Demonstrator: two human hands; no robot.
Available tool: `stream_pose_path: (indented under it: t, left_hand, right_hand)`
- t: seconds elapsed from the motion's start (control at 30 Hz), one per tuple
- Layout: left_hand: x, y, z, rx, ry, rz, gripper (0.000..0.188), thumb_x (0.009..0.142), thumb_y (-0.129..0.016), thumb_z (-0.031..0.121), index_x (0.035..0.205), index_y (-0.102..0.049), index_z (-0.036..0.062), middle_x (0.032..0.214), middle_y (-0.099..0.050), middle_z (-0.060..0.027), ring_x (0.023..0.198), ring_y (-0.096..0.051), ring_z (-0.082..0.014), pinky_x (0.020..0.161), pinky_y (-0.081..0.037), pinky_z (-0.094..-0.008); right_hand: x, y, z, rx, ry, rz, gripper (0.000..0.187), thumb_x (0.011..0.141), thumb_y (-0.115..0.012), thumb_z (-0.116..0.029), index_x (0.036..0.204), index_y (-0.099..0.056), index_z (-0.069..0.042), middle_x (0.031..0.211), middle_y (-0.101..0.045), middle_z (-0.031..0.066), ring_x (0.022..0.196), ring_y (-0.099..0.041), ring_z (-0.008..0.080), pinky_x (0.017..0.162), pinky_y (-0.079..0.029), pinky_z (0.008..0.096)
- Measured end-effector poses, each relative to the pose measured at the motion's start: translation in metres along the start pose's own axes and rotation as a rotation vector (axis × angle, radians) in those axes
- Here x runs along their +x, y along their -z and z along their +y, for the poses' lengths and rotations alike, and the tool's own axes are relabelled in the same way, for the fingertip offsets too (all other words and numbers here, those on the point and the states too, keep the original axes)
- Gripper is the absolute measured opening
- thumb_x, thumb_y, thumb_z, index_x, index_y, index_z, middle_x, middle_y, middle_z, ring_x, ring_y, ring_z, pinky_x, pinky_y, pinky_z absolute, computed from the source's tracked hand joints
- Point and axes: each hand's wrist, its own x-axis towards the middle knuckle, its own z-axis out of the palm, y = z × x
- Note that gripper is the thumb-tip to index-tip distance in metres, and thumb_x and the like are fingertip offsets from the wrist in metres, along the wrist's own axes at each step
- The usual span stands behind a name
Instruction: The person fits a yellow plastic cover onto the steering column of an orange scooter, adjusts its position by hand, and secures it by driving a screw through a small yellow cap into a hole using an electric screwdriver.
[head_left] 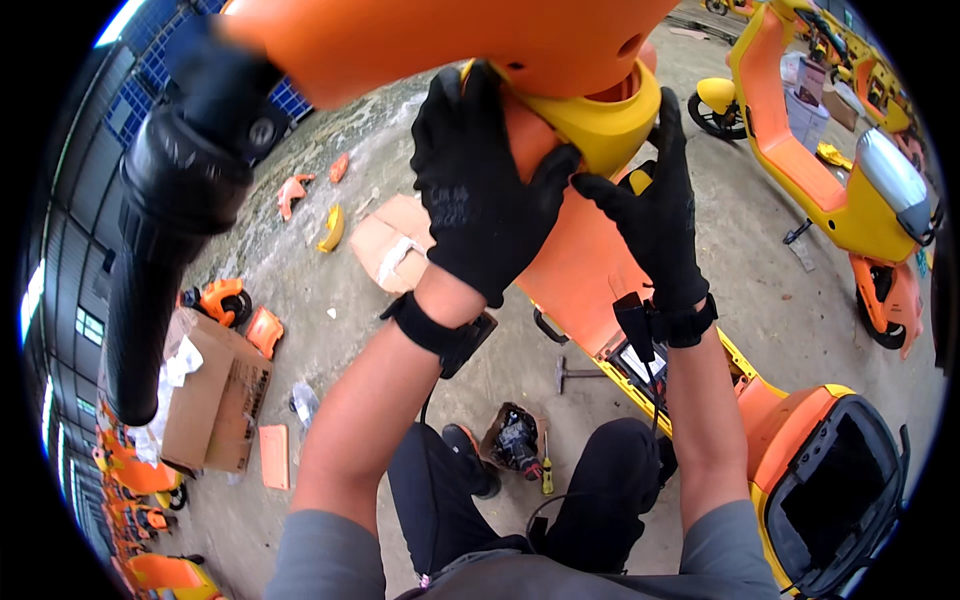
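Observation:
Under the orange front body (450, 40) of a scooter sits a curved yellow plastic cover (605, 130) with a round opening. My left hand (490, 190), in a black glove, grips its left side, with the thumb underneath and the fingertips reaching up behind its edge. On the cover's other side my right hand (655, 220), also gloved, has its fingers up along the edge and its thumb below. The two thumbs nearly meet. Behind the hands runs the scooter's orange floorboard (585, 260). The fingertips of both hands are partly hidden.
A black handlebar grip (150, 270) hangs close on the left. Between my feet lies a small box of parts (512, 440) with a screwdriver (547, 470) beside it; a T-handled tool (570, 374) lies farther off. Cardboard boxes (225, 400) stand left; another yellow-orange scooter (800, 170) stands right.

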Motion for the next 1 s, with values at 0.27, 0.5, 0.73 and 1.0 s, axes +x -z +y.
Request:
stream_pose_path:
  t: [0.27,0.5,0.73,1.0]
  left_hand:
    - [0.004,0.008,0.000,0.072,-0.062,-0.123,0.084,0.082,-0.084,0.037,0.143,-0.044,-0.0043,0.142,-0.048,-0.0287,0.133,-0.042,-0.0490,0.114,-0.033,-0.0537]
    - [0.003,0.010,-0.001,0.050,-0.081,-0.145,0.084,0.083,-0.083,0.027,0.150,-0.040,-0.0019,0.147,-0.046,-0.0259,0.141,-0.040,-0.0453,0.117,-0.030,-0.0516]
    - [0.000,0.013,0.004,0.090,0.028,-0.205,0.079,0.092,-0.075,0.028,0.155,-0.036,0.0002,0.154,-0.042,-0.0213,0.144,-0.040,-0.0362,0.120,-0.031,-0.0457]
    - [0.001,0.013,0.011,0.065,0.128,-0.228,0.078,0.096,-0.071,0.033,0.155,-0.035,-0.0006,0.156,-0.042,-0.0206,0.143,-0.042,-0.0355,0.118,-0.032,-0.0458]
  right_hand:
    - [0.010,-0.001,0.008,-0.159,0.317,0.141,0.110,0.072,-0.092,-0.035,0.157,-0.030,-0.002,0.153,-0.042,0.0212,0.141,-0.045,0.0370,0.112,-0.044,0.0430]
    - [0.017,0.001,0.007,-0.145,0.286,0.086,0.101,0.080,-0.083,-0.039,0.157,-0.028,-0.004,0.155,-0.040,0.0244,0.131,-0.055,0.0413,0.104,-0.050,0.0474]
    - [0.013,-0.001,0.000,-0.143,0.288,0.166,0.100,0.078,-0.084,-0.029,0.159,-0.029,-0.005,0.152,-0.044,0.0256,0.107,-0.069,0.0383,0.087,-0.058,0.0451]
    - [0.012,0.006,0.000,-0.100,0.218,0.089,0.100,0.079,-0.085,-0.032,0.158,-0.029,-0.005,0.150,-0.045,0.0267,0.108,-0.070,0.0392,0.090,-0.056,0.0470]
